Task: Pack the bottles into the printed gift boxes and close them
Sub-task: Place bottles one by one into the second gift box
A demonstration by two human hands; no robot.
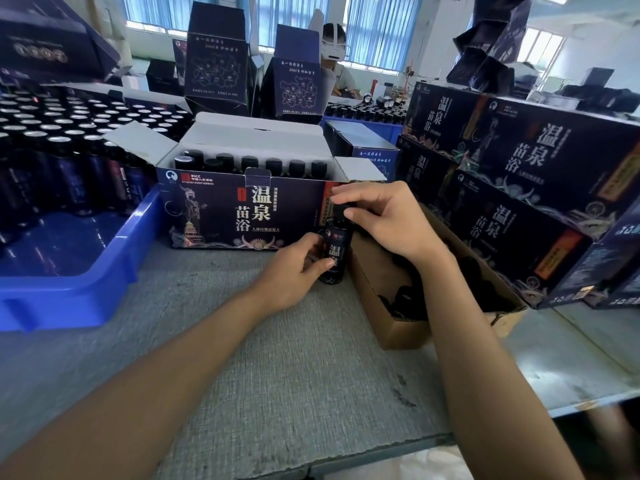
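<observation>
A dark bottle (335, 249) with a white label stands upright on the grey table, just right of an open printed gift box (242, 209). My left hand (294, 268) grips the bottle's lower body. My right hand (377, 216) pinches its black cap from above. Inside the gift box a row of several black-capped bottles (249, 162) shows, and its white flaps stand open.
A brown cardboard box (415, 323) holding black caps lies at the right. Closed printed boxes (540, 174) are stacked beyond it. A blue tray (69, 285) with many uncapped bottles (69, 133) sits at the left. Another person sits behind upright boxes at the back.
</observation>
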